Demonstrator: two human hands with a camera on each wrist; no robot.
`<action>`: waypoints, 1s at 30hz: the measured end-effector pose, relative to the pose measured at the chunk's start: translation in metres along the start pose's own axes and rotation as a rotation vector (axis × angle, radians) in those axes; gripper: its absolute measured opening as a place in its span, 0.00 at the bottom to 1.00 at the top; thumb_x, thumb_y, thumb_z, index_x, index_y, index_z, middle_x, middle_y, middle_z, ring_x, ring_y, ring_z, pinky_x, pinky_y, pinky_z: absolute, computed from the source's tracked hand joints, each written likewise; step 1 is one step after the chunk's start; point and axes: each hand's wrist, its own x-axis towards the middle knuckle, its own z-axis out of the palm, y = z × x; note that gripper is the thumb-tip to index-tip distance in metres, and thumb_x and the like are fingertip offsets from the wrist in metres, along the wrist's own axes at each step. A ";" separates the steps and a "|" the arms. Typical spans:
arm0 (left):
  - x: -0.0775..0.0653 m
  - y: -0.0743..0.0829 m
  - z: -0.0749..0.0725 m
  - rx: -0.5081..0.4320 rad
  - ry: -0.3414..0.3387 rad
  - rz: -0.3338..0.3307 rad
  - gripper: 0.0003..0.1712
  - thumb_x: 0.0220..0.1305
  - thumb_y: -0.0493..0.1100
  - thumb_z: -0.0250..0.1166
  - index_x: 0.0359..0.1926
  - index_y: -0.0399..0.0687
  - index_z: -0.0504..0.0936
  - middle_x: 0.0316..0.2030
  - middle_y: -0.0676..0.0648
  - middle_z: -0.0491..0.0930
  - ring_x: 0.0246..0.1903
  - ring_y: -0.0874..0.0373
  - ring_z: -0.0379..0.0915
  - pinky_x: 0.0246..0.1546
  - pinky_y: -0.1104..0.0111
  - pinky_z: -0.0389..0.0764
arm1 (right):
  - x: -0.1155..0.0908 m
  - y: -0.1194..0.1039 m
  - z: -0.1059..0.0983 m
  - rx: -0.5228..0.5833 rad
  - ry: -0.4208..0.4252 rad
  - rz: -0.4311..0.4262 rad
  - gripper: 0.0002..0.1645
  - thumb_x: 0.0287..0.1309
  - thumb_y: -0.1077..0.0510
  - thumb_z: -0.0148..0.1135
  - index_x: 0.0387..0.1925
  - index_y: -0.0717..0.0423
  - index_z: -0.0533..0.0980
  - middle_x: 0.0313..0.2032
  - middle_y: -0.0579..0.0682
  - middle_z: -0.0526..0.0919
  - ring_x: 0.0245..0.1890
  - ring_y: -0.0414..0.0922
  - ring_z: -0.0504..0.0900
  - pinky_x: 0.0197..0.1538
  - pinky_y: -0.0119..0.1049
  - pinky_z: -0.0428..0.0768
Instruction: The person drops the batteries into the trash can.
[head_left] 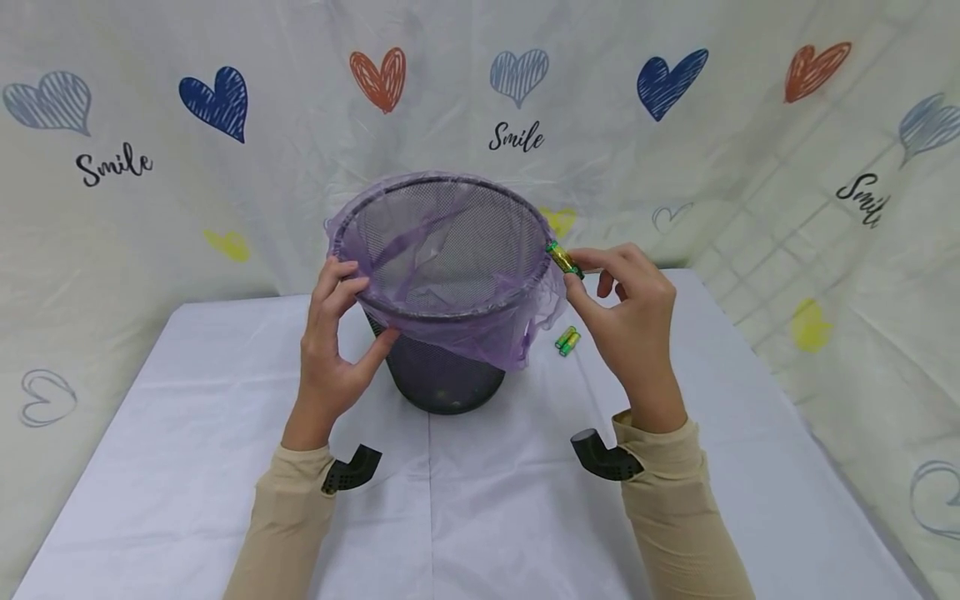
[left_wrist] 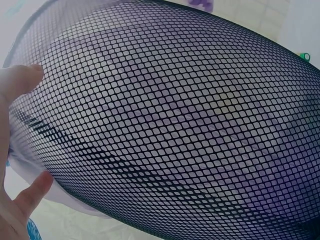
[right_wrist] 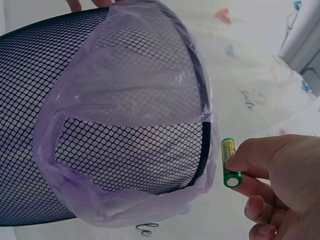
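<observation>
Probably a curtained-off indoor spot, heart-print cloth backdrop [head_left: 442, 125], white-covered table [head_left: 495, 517]

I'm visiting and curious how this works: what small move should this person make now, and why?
Probably ease the right hand inward over the mesh bin: it pinches a green battery just beside the rim, while the left hand grips the rim's other side and the purple bag is folded over it.

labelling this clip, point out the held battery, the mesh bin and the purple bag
held battery [head_left: 562, 257]: head view, gold wrapper
mesh bin [head_left: 446, 379]: head view, lower wall
purple bag [right_wrist: 125, 97]: right wrist view, overhanging flap
</observation>
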 end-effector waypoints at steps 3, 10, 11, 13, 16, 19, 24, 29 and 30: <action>0.000 0.000 0.000 -0.004 0.002 0.004 0.28 0.51 0.36 0.66 0.51 0.25 0.67 0.55 0.26 0.64 0.65 0.33 0.50 0.61 0.73 0.69 | 0.002 -0.001 0.002 0.014 -0.011 -0.013 0.11 0.45 0.72 0.62 0.34 0.64 0.81 0.26 0.58 0.78 0.23 0.42 0.64 0.27 0.21 0.53; 0.001 0.000 0.001 -0.006 0.010 0.013 0.28 0.52 0.38 0.66 0.51 0.26 0.68 0.55 0.26 0.65 0.65 0.33 0.50 0.60 0.73 0.69 | 0.006 -0.003 0.009 0.023 -0.026 -0.025 0.11 0.46 0.71 0.62 0.35 0.63 0.81 0.27 0.56 0.78 0.23 0.40 0.63 0.26 0.25 0.54; 0.001 -0.001 0.001 -0.005 0.009 0.013 0.28 0.52 0.38 0.66 0.51 0.26 0.68 0.55 0.26 0.65 0.65 0.33 0.50 0.60 0.73 0.69 | 0.006 -0.003 0.010 0.033 -0.027 -0.025 0.11 0.45 0.71 0.62 0.35 0.63 0.81 0.27 0.57 0.78 0.23 0.41 0.63 0.25 0.25 0.54; 0.001 0.000 0.001 -0.006 0.007 0.013 0.28 0.51 0.37 0.66 0.51 0.25 0.68 0.55 0.26 0.65 0.65 0.33 0.50 0.60 0.73 0.69 | 0.007 -0.004 0.011 0.039 -0.037 -0.032 0.11 0.46 0.71 0.62 0.35 0.64 0.81 0.27 0.58 0.78 0.23 0.43 0.64 0.25 0.24 0.53; 0.001 -0.001 0.000 -0.003 0.003 0.011 0.28 0.51 0.36 0.66 0.51 0.25 0.68 0.55 0.26 0.65 0.65 0.33 0.50 0.60 0.73 0.69 | 0.008 -0.007 0.012 0.057 -0.036 -0.039 0.11 0.44 0.73 0.62 0.34 0.66 0.81 0.27 0.59 0.78 0.22 0.45 0.63 0.26 0.22 0.52; 0.001 -0.001 0.000 0.001 0.002 0.011 0.29 0.50 0.36 0.66 0.51 0.25 0.67 0.55 0.26 0.65 0.65 0.33 0.50 0.60 0.73 0.68 | 0.009 -0.008 0.015 0.067 -0.042 -0.040 0.11 0.44 0.73 0.62 0.33 0.67 0.81 0.27 0.60 0.78 0.22 0.46 0.63 0.27 0.21 0.51; -0.001 -0.001 0.000 -0.003 0.010 0.016 0.29 0.51 0.36 0.67 0.50 0.25 0.68 0.55 0.25 0.65 0.65 0.32 0.51 0.61 0.72 0.69 | 0.009 0.001 0.021 0.072 -0.052 -0.032 0.10 0.45 0.71 0.62 0.34 0.64 0.81 0.27 0.58 0.78 0.23 0.43 0.62 0.26 0.25 0.51; -0.001 -0.001 0.000 -0.003 0.013 0.023 0.28 0.53 0.39 0.66 0.50 0.24 0.68 0.54 0.25 0.65 0.64 0.32 0.51 0.61 0.71 0.69 | 0.008 0.020 0.028 0.063 -0.051 -0.030 0.11 0.47 0.66 0.64 0.35 0.56 0.83 0.28 0.52 0.78 0.23 0.40 0.62 0.25 0.29 0.53; 0.000 -0.001 0.000 -0.001 0.014 0.023 0.28 0.53 0.40 0.66 0.50 0.25 0.68 0.54 0.25 0.65 0.64 0.32 0.51 0.61 0.72 0.69 | 0.009 0.022 0.029 0.064 -0.053 -0.031 0.11 0.48 0.65 0.64 0.36 0.55 0.83 0.28 0.51 0.78 0.23 0.40 0.62 0.25 0.29 0.53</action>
